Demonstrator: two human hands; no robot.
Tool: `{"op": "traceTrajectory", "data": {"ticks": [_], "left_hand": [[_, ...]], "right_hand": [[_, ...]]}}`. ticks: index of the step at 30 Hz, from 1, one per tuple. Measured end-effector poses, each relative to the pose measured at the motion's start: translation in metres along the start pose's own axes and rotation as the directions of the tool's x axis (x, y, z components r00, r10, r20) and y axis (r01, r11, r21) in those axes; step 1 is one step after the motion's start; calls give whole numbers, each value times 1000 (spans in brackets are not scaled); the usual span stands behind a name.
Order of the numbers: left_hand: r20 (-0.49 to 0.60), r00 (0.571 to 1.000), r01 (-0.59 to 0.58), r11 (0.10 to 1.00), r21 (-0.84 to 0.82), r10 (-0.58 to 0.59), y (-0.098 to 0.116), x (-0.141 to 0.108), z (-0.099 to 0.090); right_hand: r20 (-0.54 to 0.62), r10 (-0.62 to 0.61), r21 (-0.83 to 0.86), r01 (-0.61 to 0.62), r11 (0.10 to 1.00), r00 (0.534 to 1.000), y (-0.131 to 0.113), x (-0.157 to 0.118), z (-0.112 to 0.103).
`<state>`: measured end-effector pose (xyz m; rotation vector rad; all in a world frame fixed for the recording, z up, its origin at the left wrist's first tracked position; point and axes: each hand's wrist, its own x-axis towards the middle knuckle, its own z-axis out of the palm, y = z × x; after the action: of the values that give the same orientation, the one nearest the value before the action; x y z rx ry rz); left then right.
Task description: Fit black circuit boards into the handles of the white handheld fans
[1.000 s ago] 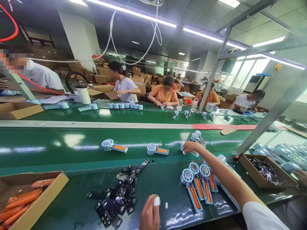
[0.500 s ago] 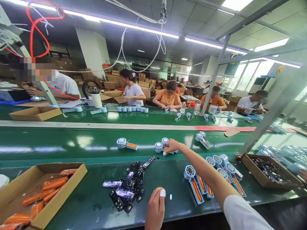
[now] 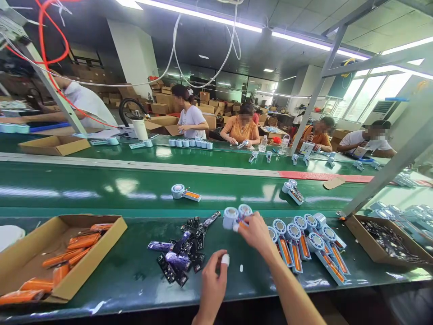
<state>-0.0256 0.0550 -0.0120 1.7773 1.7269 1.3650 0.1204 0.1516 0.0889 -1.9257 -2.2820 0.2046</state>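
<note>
My right hand is closed on two light-blue fan units, their round heads pointing up and left over the near bench. White covering shows on a fingertip. My left hand, thumb and forefinger curved towards each other with a white-covered tip, is low over the bench; nothing shows in it. To its left lies a pile of black circuit boards, some with purple film. Right of my right hand, several blue fan units with orange cells lie in a group.
An open carton with orange cells stands at left. Another carton holds dark parts at right. Single fan units lie on the green belt. A metal post rises at right. Several people sit across the line.
My right hand has come back from the belt to the near bench with two fan units. My left hand has risen slightly, thumb and forefinger more visible. The view has shifted.
</note>
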Motion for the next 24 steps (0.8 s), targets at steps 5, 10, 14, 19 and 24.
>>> {"op": "traceTrajectory", "data": {"ticks": [5, 10, 14, 19, 24], "left_hand": [[0, 997, 78, 965, 249, -81, -10, 85, -19], [143, 970, 127, 913, 387, -195, -15, 148, -9], [186, 953, 163, 922, 352, -240, -15, 154, -6], [95, 957, 265, 958, 112, -276, -9, 146, -30], [60, 929, 366, 888, -278, -364, 13, 102, -44]], "right_hand": [[-121, 117, 42, -113, 993, 986, 0, -74, 49], [-123, 87, 58, -80, 995, 989, 25, -103, 71], [-192, -84, 118, 108, 987, 978, 45, -131, 59], [-351, -156, 285, 264, 921, 923, 39, -134, 48], [-265, -113, 218, 174, 960, 958, 12, -92, 58]]}}
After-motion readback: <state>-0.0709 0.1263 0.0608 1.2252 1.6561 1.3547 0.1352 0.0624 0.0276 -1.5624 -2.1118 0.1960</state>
